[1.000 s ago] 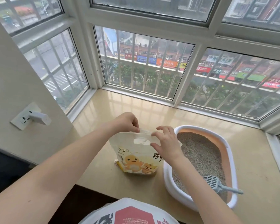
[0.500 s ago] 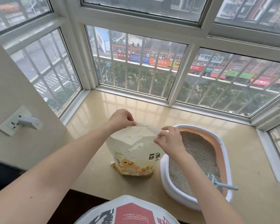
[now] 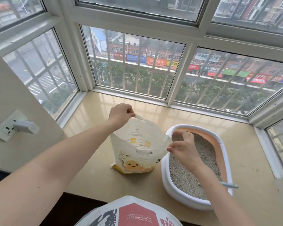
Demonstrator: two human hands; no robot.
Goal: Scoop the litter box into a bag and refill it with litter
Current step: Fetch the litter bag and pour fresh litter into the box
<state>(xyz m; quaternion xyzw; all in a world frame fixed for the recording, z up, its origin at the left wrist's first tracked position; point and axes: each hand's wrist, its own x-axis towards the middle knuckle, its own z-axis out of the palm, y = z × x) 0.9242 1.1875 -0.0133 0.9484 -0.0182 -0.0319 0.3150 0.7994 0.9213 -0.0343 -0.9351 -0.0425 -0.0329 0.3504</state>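
Head view, both hands (image 3: 121, 114) (image 3: 184, 148) pinching litter bag (image 3: 137, 154) rim

The litter bag (image 3: 134, 160) reads "CAT LITTER"; other print is illegible.

Barred bay window (image 3: 137, 69), glossy beige sill (image 3: 95, 111), wall socket (image 3: 8, 126) left.
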